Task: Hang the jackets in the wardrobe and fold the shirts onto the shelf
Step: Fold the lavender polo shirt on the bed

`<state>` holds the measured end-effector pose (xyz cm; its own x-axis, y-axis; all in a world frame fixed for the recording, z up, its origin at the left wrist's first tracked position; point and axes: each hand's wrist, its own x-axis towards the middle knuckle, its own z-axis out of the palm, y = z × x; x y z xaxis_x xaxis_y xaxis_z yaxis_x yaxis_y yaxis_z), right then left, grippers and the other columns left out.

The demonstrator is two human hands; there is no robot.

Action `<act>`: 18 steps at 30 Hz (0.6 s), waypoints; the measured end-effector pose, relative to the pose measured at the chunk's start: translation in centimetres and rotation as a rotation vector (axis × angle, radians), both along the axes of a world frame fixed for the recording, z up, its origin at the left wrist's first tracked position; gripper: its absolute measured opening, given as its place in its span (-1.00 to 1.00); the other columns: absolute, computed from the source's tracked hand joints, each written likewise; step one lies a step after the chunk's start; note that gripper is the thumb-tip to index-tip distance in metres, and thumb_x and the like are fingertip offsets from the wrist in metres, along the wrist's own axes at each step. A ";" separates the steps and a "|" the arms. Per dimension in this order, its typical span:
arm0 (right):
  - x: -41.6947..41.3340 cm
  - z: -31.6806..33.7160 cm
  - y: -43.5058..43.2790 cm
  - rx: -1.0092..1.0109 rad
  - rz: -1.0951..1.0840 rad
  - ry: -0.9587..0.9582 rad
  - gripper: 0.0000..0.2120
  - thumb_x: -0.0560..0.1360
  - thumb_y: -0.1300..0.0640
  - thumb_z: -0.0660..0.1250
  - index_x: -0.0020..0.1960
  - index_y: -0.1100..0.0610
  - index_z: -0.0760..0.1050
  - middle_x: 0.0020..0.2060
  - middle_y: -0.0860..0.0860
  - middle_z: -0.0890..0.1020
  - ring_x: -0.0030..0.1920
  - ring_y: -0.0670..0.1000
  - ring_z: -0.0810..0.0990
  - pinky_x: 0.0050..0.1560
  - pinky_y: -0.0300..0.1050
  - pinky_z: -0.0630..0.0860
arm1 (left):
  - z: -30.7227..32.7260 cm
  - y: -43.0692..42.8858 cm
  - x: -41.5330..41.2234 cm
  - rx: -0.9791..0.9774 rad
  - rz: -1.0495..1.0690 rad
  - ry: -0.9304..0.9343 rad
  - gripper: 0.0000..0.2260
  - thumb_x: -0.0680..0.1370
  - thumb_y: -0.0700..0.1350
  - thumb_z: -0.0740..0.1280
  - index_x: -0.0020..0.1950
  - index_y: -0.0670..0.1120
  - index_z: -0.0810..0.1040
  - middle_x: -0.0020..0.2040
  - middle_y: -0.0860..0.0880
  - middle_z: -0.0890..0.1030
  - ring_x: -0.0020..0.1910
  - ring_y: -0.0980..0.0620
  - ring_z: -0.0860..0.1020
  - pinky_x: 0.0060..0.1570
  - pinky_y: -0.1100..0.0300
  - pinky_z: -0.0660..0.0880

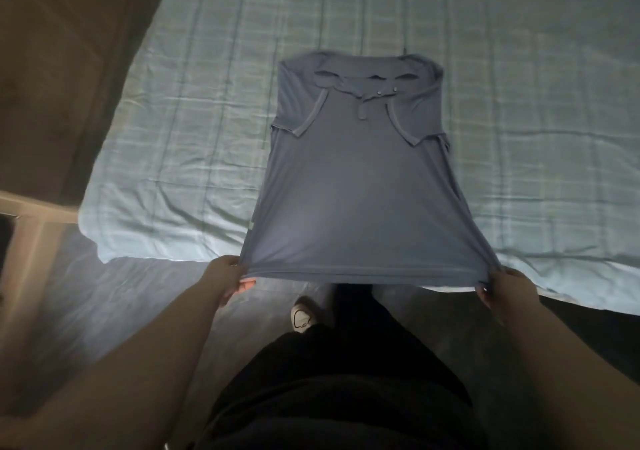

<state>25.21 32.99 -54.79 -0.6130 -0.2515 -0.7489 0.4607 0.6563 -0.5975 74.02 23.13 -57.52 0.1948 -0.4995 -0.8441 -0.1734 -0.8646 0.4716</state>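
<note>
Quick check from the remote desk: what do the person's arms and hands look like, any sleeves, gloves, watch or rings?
Both forearms are bare right up to the bottom edge of the picture, with no sleeve in view. The left hand and right hand wear no gloves. No watch, bracelet or ring shows, though the light is dim and the fingers are partly hidden, so a small ring could be missed.

- This is a bedroom in a home.
- A big bed point(194, 158) with a light blue checked sheet point(519, 120) lies just past both hands.
- A pale wooden piece of furniture point(24, 228) stands off to the left of the left hand.
</note>
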 end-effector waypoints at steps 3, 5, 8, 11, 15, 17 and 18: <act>-0.5 -0.8 -0.3 0.032 0.025 -0.003 -0.86 0.59 0.27 0.23 0.10 0.22 0.53 0.03 0.19 0.59 -0.07 0.15 0.61 -0.27 -0.08 0.61 | 0.2 -0.1 0.2 0.082 0.041 0.088 -0.77 0.60 -0.21 0.37 0.23 -0.24 0.51 -0.10 -0.20 0.65 -0.26 -0.08 0.66 -0.38 0.14 0.61; -0.8 -0.6 -1.5 0.062 0.063 0.016 -0.90 0.59 0.24 0.26 0.01 0.20 0.56 -0.05 0.20 0.61 -0.12 0.15 0.63 -0.33 -0.11 0.63 | 0.5 -1.3 -0.3 0.083 0.066 0.097 -0.84 0.61 -0.15 0.37 0.16 -0.15 0.51 -0.10 -0.18 0.67 -0.30 -0.05 0.69 -0.33 0.12 0.61; -1.5 0.5 -5.0 0.033 0.100 0.043 -0.85 0.57 0.25 0.29 0.13 0.23 0.53 -0.14 0.23 0.60 -0.18 0.14 0.62 -0.35 -0.08 0.66 | 1.4 -4.7 -1.6 -0.003 0.156 0.109 -0.84 0.61 -0.18 0.36 0.16 -0.13 0.46 -0.04 -0.25 0.64 -0.26 -0.11 0.68 -0.28 0.06 0.62; -2.5 2.1 -10.1 -0.039 0.104 0.102 -0.79 0.57 0.27 0.29 0.20 0.15 0.50 -0.19 0.20 0.57 -0.23 0.12 0.61 -0.34 -0.12 0.65 | 3.2 -9.6 -3.3 -0.138 0.187 0.152 -0.86 0.64 -0.22 0.30 0.20 -0.12 0.48 -0.10 -0.22 0.63 -0.21 -0.13 0.69 -0.24 0.07 0.65; -4.4 3.4 -18.4 -0.156 0.151 0.031 -0.81 0.61 0.26 0.25 0.18 0.15 0.56 -0.06 0.17 0.57 -0.15 0.05 0.61 -0.35 -0.25 0.60 | 5.6 -17.6 -6.1 -0.213 0.244 0.273 -0.88 0.65 -0.20 0.29 0.14 -0.21 0.55 -0.07 -0.23 0.68 -0.05 -0.13 0.71 -0.08 0.08 0.66; -5.3 3.6 -22.8 -0.192 0.187 -0.004 -0.79 0.62 0.27 0.23 0.21 0.20 0.56 -0.02 0.16 0.57 -0.12 0.02 0.60 -0.34 -0.27 0.59 | 6.0 -21.7 -7.5 -0.227 0.282 0.299 -0.90 0.64 -0.22 0.30 0.09 -0.21 0.56 -0.09 -0.20 0.70 -0.10 -0.08 0.72 -0.05 0.08 0.65; -5.7 3.5 -25.0 -0.212 0.189 -0.011 -0.77 0.62 0.28 0.23 0.23 0.22 0.55 -0.03 0.16 0.57 -0.13 0.00 0.60 -0.35 -0.28 0.59 | 6.0 -23.8 -8.2 -0.225 0.307 0.309 -0.92 0.64 -0.23 0.29 0.04 -0.20 0.56 -0.17 -0.16 0.69 -0.19 -0.04 0.71 -0.03 0.09 0.65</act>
<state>19.53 7.97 -51.29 -0.5326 -0.5122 -0.6738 0.3493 0.5921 -0.7262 65.84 -0.67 -51.52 0.1190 -0.6350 -0.7633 0.2517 -0.7244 0.6418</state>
